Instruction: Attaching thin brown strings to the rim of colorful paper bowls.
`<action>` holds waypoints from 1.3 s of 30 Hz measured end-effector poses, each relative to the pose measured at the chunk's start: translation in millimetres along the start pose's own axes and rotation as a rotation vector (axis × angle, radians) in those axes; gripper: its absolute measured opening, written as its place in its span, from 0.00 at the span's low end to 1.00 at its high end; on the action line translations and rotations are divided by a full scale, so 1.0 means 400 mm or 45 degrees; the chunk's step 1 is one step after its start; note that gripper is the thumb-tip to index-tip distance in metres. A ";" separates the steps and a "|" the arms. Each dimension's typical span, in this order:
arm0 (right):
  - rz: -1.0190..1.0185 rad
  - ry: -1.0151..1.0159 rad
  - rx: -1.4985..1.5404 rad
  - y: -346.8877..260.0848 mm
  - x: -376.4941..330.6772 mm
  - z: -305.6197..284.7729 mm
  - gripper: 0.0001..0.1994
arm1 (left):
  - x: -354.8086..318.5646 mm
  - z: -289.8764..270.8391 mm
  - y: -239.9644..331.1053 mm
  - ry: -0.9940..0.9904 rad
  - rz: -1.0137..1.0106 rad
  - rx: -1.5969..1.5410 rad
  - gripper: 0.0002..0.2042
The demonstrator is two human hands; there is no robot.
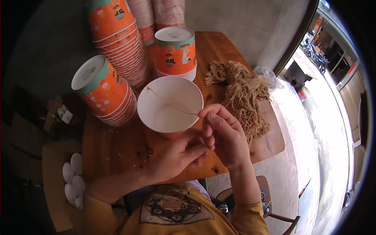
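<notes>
A white-lined paper bucket [172,113] with an orange outside stands in front of me, its mouth toward me. From the left of its rim a thin brown string [178,110] crosses the mouth to my right hand [227,135]. Thumb and forefinger of that hand pinch the string just off the right rim. My left hand [178,154] is below the bucket's near side, fingers loosely bent and apart, fingertips close to the right hand's curled fingers. I see nothing held in it; some fingertips are partly hidden.
Stacks of orange paper buckets [109,88] rise left and behind, with another short stack [176,51] farther back. A heap of brown strings [244,94] lies on the wooden table [121,156] at right. White oval things [74,178] rest on a lower surface at left.
</notes>
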State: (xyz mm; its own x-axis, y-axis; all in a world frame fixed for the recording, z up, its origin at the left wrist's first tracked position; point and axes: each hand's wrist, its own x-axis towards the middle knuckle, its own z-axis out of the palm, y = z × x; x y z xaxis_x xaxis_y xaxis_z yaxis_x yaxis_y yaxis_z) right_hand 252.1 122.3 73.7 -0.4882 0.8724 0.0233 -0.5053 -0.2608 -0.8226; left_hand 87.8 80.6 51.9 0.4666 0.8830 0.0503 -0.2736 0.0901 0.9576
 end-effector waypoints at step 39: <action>-0.660 0.187 -1.174 0.143 -0.076 -0.129 0.11 | 0.029 -0.016 -0.007 0.060 0.808 2.416 0.08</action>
State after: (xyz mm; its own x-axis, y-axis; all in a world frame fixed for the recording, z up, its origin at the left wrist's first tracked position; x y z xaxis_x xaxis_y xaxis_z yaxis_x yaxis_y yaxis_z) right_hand 274.9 102.2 -3.4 -0.2467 0.8444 0.4755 0.1370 0.5161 -0.8455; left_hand 88.7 93.5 48.0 0.6525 0.5989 0.4643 0.7280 -0.6655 -0.1648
